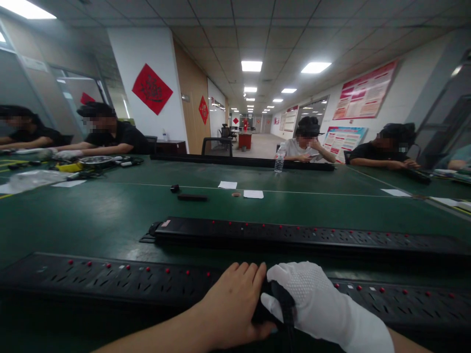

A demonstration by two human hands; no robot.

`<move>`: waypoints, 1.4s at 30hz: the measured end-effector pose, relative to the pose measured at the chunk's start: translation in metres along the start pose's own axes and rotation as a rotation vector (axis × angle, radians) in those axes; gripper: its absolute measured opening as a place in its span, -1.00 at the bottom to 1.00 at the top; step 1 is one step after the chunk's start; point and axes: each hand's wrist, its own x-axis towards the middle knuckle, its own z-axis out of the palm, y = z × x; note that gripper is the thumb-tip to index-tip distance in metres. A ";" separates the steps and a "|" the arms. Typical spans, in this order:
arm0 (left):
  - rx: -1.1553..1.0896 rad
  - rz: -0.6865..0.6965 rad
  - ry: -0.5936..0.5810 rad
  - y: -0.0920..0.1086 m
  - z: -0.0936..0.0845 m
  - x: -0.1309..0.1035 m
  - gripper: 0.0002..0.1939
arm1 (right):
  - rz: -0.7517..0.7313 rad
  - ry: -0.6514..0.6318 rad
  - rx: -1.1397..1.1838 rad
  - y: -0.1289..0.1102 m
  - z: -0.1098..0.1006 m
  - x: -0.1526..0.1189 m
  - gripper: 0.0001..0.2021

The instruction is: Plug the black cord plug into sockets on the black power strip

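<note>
A long black power strip [121,284] with red lights and slotted sockets lies along the near edge. My bare left hand [235,304] wraps around its middle, thumb below and fingers over the top. Right beside it, my right hand [309,299], in a white dotted glove, is closed around a thick black cord [287,314] that hangs down toward me. A similar black section [397,299] extends to the right; my hands hide whether it joins the left part. Just beyond lies another black power strip [294,234] with a bracket at its left end.
Farther back on the green table [121,211] are a small black bar [192,197], a black piece [174,188] and white papers [253,194]. A water bottle [279,158] stands by a long black strip [243,161]. Several people sit around the table.
</note>
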 end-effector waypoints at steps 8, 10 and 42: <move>0.021 -0.010 -0.060 -0.001 -0.002 0.001 -0.16 | 0.045 0.041 0.038 -0.001 0.008 -0.003 -0.76; 0.028 -0.014 -0.072 0.000 -0.002 0.001 -0.16 | 0.053 0.058 0.054 0.000 0.010 -0.002 -0.78; 0.066 -0.021 -0.095 0.005 -0.010 0.001 -0.18 | 0.142 0.065 -0.154 -0.003 0.008 0.000 -0.72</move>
